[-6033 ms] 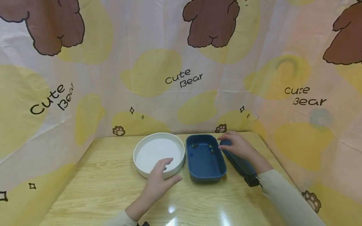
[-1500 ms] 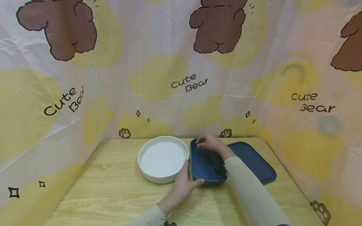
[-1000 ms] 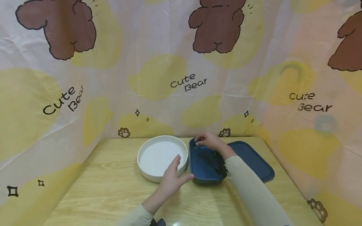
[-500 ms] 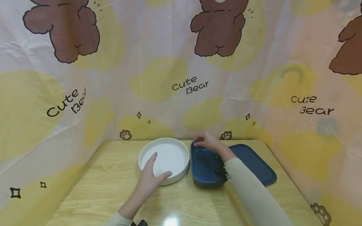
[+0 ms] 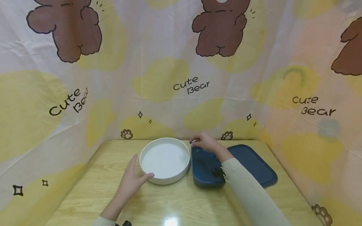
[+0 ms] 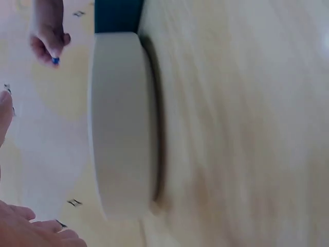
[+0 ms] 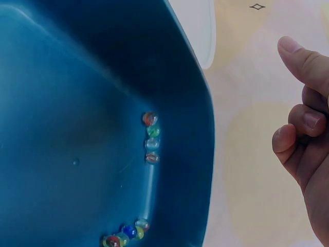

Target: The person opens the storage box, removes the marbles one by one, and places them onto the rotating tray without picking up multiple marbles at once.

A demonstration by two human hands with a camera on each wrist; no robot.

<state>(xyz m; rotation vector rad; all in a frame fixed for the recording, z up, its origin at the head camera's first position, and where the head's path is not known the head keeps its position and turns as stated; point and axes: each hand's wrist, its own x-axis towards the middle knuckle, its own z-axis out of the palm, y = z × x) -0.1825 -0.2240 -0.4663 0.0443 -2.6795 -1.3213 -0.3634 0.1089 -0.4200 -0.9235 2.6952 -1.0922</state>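
Note:
My right hand (image 5: 207,143) pinches a blue marble (image 6: 55,60) between thumb and fingers, raised over the back left corner of the deep blue box (image 5: 207,182). Inside that box, the right wrist view shows several glass marbles (image 7: 152,144) gathered along the wall and in a corner. Left of the box stands a round white dish (image 5: 165,180) with a low rim and a bare inside. My left hand (image 5: 130,180) is at the dish's near left side, thumb and fingers spread, holding nothing.
A dark blue lid (image 5: 251,164) lies flat to the right of the box, partly behind my right forearm. The light wooden table (image 5: 181,204) ends at a printed cloth (image 5: 158,78) that stands at the back and both sides.
My right hand has lifted the blue marble from inside the box and carried it left toward the dish. My left hand has drawn away from between box and dish to the left.

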